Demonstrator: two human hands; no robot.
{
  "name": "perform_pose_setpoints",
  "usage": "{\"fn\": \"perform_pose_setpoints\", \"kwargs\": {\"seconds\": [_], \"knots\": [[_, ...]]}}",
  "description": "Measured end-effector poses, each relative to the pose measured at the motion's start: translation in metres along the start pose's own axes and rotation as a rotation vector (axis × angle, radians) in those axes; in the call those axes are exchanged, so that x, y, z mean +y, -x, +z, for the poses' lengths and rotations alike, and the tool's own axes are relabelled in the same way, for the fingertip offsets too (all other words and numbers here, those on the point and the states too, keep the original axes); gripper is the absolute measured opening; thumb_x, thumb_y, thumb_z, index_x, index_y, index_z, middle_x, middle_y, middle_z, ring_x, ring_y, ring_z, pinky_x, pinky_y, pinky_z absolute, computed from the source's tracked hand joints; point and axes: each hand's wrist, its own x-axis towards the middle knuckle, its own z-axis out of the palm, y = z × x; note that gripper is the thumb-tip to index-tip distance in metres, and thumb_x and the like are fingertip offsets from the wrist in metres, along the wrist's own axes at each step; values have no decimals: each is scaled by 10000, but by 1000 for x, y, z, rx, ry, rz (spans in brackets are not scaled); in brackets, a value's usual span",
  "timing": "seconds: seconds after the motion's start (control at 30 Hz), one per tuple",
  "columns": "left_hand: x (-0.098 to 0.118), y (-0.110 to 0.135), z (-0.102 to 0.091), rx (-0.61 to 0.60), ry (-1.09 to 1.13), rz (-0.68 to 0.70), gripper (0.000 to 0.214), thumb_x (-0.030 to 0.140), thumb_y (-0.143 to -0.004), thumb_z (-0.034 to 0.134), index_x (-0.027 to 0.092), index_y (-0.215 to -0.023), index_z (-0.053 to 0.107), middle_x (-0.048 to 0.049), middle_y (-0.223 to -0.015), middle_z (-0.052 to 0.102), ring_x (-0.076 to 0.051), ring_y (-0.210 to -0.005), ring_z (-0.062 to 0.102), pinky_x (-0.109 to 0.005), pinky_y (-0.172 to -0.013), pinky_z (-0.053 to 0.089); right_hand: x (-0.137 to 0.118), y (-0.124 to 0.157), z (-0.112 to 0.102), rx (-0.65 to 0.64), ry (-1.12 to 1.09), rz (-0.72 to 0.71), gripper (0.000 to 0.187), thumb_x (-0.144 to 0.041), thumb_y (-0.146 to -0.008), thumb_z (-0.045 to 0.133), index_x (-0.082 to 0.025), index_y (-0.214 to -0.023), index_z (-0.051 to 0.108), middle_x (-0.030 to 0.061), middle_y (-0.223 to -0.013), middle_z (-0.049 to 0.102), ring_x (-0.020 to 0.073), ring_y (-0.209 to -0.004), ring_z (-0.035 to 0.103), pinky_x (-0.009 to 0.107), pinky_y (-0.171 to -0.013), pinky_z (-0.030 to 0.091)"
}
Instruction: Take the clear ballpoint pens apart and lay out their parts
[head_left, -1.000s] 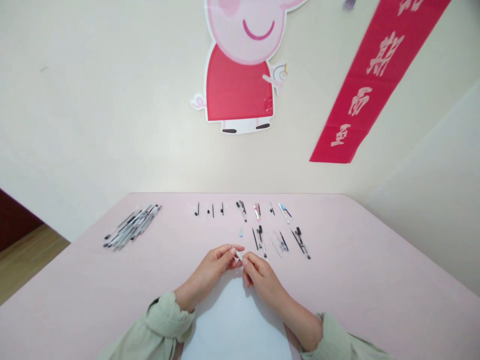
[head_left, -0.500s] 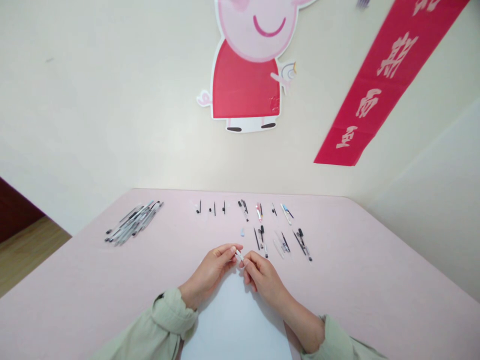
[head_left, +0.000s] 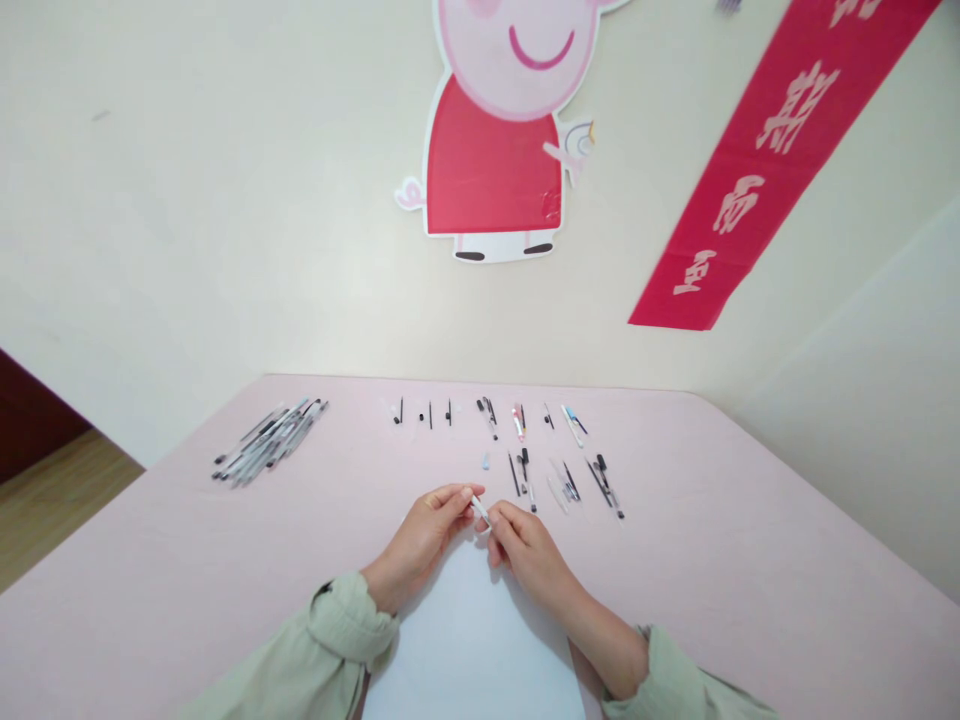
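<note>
A short white pen piece (head_left: 480,509), seemingly part of a pen, runs slantwise between my two hands above the far end of a white sheet of paper (head_left: 472,640). My left hand (head_left: 433,525) pinches its upper left end between thumb and fingers. At the lower right end, my right hand (head_left: 525,550) is closed on it too, with the fingertips partly hiding it. Just beyond the hands lies a small light blue piece (head_left: 486,461), perhaps a pen cap. Close by on the right are a dark refill (head_left: 514,475) and a black-capped pen part (head_left: 524,462).
On the pink table (head_left: 187,600), a heap of pens (head_left: 270,445) lies at the far left. Small groups of pen parts (head_left: 574,420) are laid out in two rows at the back. Behind stands a wall with a pig cutout (head_left: 495,170) and a red banner (head_left: 750,190).
More of the white piece shows between my fingertips now. Both hands stay in nearly the same place, and the parts on the table lie as before.
</note>
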Motion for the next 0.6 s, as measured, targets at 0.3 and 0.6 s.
{"fn": "perform_pose_setpoints", "kwargs": {"seconds": [0.3,0.6], "knots": [[0,0,0,38,39,0,342,400,-725,724,116,-915,720,-30,-705,614,-125,-693,533,-267,-733,429,2,0,1,20,-14,0,236,-380,-923,399,-195,-817,500,-52,-547,498,117,-513,449,238,-536,340],[0,0,1,72,58,-12,351,408,-687,754,126,-894,730,-16,-695,605,-104,-670,515,-245,-708,427,3,-1,1,42,-33,16,156,-355,-866,515,-205,-842,478,-66,-574,498,117,-534,479,231,-544,356]]}}
